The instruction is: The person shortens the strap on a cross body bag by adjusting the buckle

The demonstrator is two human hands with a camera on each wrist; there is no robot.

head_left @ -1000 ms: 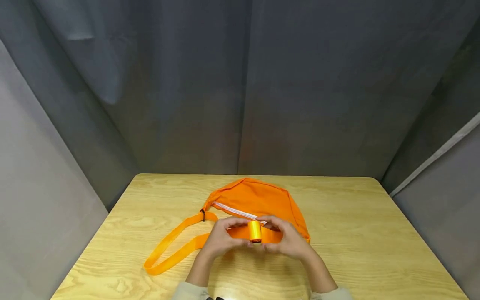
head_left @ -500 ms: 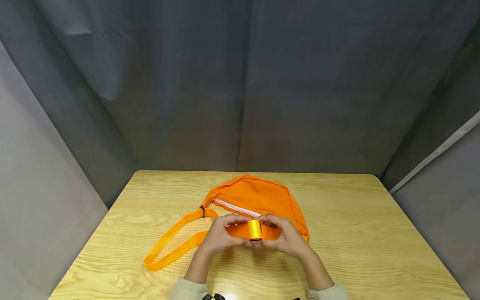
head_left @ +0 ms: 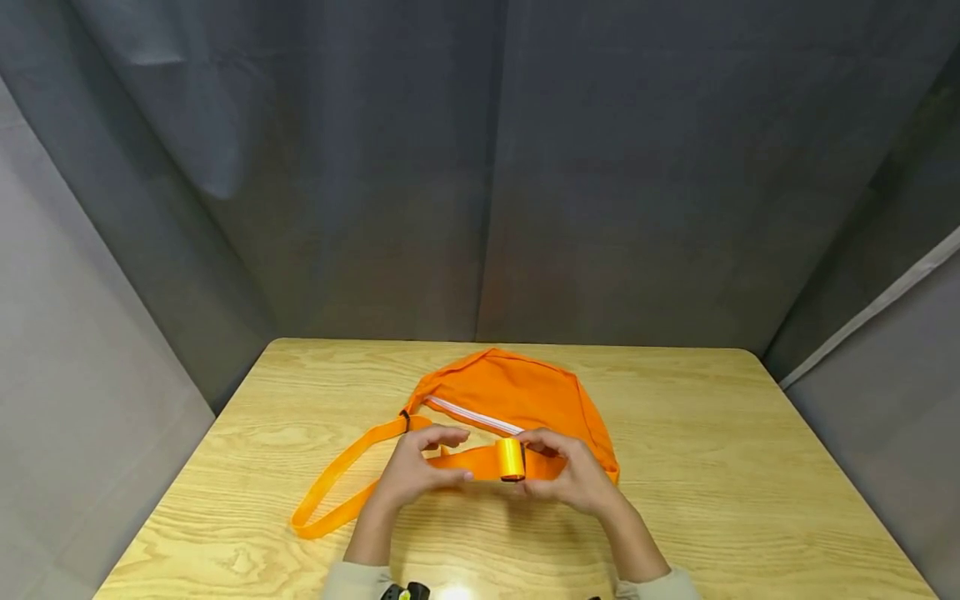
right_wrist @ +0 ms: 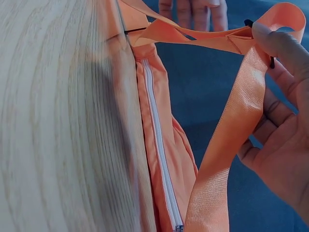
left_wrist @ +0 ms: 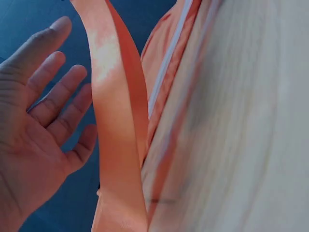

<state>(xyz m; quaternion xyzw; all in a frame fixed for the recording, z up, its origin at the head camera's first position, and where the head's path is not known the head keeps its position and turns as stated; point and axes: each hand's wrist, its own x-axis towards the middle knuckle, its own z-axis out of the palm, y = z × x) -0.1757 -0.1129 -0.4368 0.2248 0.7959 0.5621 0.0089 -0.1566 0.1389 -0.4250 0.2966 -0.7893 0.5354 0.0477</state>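
Note:
An orange bag with a white zipper lies flat on the wooden table. Its orange strap runs in front of it, raised between the two hands. My right hand pinches a black strap slider between thumb and fingers, where the webbing doubles back into a short loop. My left hand sits to the left with thumb and fingers spread around the strap. In the left wrist view its fingers are loosely extended beside the webbing and grip nothing.
A long bend of the strap spreads over the table's left part, with a black ring near the bag's left corner. Dark grey curtains hang behind the table, and lighter grey panels stand at both sides.
My left hand has let go near the loop and moved left along the strap, its fingers parting. The right hand keeps its hold almost in place. The bag has not moved.

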